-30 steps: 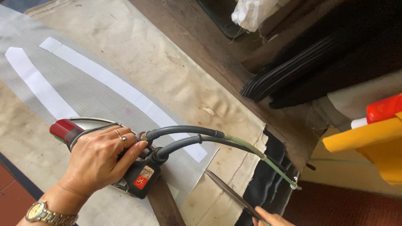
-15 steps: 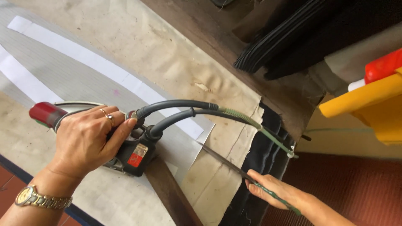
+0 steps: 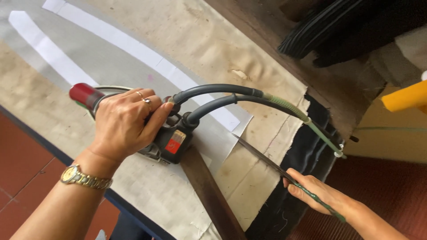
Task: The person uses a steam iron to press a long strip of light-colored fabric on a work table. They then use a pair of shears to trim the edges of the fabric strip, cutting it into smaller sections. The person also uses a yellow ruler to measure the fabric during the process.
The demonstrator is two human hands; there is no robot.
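My left hand (image 3: 126,126), wearing rings and a gold watch, grips the handle of a steam iron (image 3: 171,143) with a red front end. The iron rests flat on a grey fabric piece (image 3: 111,66) that carries two white strips (image 3: 147,58). Two grey hoses (image 3: 222,92) arch from the iron's back toward the table's right edge. My right hand (image 3: 318,192) holds the green handle of a long dark blade (image 3: 262,158) that looks like closed scissors. Its tip lies at the grey fabric's near right corner.
A beige cover cloth (image 3: 213,40) spreads over the table. A brown wooden strip (image 3: 209,191) lies beside the iron. Black fabric (image 3: 307,146) hangs off the table's right edge. Black material (image 3: 338,26) is piled at upper right, with a yellow object (image 3: 404,98) below it.
My right hand has come up into view with the blade, whose tip now reaches the grey fabric's corner. My left hand keeps its grip on the iron.
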